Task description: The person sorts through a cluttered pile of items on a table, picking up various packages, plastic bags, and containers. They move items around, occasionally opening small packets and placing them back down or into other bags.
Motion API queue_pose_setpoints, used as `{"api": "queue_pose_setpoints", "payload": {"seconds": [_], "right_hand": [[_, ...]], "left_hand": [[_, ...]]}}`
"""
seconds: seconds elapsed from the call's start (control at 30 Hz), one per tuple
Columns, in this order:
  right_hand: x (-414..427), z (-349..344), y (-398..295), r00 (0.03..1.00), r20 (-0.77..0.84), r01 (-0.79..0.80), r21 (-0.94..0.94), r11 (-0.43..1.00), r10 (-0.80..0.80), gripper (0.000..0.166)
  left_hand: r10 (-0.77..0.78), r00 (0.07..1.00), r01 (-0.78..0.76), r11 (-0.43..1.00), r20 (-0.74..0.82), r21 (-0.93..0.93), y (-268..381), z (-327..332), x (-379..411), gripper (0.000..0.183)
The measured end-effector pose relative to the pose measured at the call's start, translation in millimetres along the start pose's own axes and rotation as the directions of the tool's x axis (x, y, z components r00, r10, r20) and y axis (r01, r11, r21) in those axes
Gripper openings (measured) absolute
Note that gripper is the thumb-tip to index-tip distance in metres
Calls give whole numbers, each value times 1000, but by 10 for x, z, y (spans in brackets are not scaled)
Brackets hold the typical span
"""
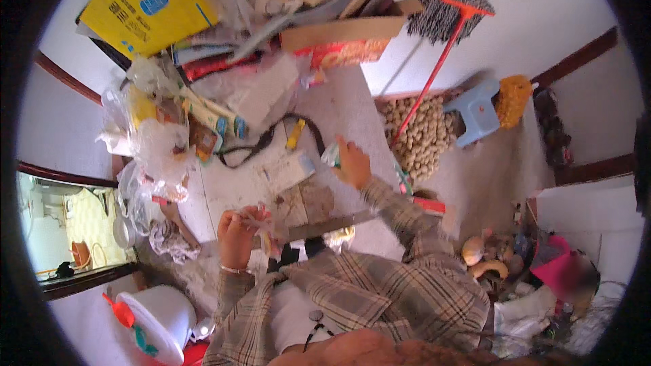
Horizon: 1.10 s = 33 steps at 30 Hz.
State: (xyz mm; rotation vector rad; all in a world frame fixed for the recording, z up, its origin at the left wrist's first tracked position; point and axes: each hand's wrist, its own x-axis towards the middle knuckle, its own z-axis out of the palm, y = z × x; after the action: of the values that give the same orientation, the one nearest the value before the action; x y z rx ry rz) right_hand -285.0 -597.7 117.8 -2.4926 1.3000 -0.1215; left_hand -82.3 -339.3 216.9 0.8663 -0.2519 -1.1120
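Observation:
My left hand is near the front edge of a cluttered table. Its fingers pinch a crumpled, clear plastic wrapper with red markings, which hangs toward my body. Farther right, over the tabletop, my right hand grips a small white and green packet, its index finger pointing forward. Between the hands lies a flat whitish box with a blue end. Beyond it are a yellow object, too blurred to name, and a black strap curving across the surface.
Plastic bags crowd the table's left side. At the back stand a yellow carton and an open cardboard box. Right of the table, a red-handled mop leans over potato-like produce beside a blue plastic stool. A white bucket stands lower left.

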Motion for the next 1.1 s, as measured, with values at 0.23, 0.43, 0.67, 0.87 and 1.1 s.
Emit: {"api": "queue_pose_setpoints", "payload": {"seconds": [0.23, 0.43, 0.67, 0.87, 1.1], "right_hand": [[39, -100, 262, 982, -109, -92, 450, 888, 157, 90], [1036, -1759, -227, 765, -642, 417, 547, 726, 44, 82], [2397, -3814, -681, 534, -838, 5, -134, 991, -116, 89], [2432, -3839, -655, 420, -886, 106, -167, 980, -196, 76], [1550, -2306, -287, 659, -742, 445, 249, 861, -126, 27]], "left_hand": [[45, 998, -45, 999, 36, -17, 43, 82, 106, 12], [109, 994, -109, 994, 0, -29, 113, -30, 81, 12], [139, 989, -141, 988, -41, -58, 135, 82, 67, 14], [185, 978, -191, 980, -92, -64, 73, -59, 69, 15], [160, 986, -163, 984, -48, -73, 183, -167, 50, 14]]}}
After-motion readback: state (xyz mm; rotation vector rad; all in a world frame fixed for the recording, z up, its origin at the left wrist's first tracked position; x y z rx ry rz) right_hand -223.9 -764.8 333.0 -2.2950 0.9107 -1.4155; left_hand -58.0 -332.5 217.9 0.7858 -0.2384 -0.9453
